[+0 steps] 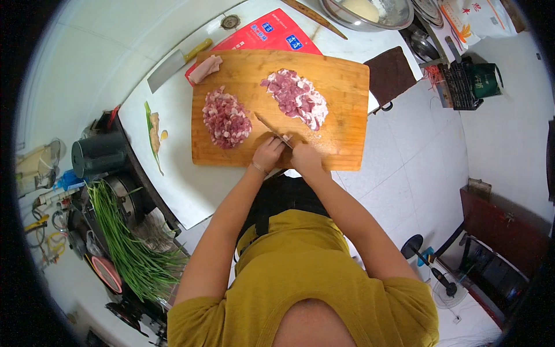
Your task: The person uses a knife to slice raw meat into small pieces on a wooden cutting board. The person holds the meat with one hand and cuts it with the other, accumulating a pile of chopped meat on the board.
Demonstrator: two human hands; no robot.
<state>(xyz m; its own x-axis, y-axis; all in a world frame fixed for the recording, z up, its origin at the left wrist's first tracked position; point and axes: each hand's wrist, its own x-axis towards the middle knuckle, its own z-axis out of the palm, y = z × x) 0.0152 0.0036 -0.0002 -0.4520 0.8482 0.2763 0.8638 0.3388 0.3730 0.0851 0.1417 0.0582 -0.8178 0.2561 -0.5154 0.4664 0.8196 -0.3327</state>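
Note:
In my right hand [305, 157] is a kitchen knife [269, 125], its blade slanting toward the far left over the wooden cutting board [341, 87]. Close beside the blade, my left hand [268, 154] has its fingers curled down on the board around a small piece of meat [286, 137], mostly hidden by fingers and blade. A heap of diced meat [225, 118] lies on the board's left part. Sliced pink and white meat [296, 98] is piled farther back, right of centre. A pale slab of meat [206, 69] rests at the far left corner.
A cleaver [178, 66] lies beyond the board's left corner, near a red package [272, 34]. Ginger [154, 132] and a green onion stalk lie on the white table [185, 191]. A metal bowl [393, 17] with dough stands at the back. Green chives [127, 243] are at the left.

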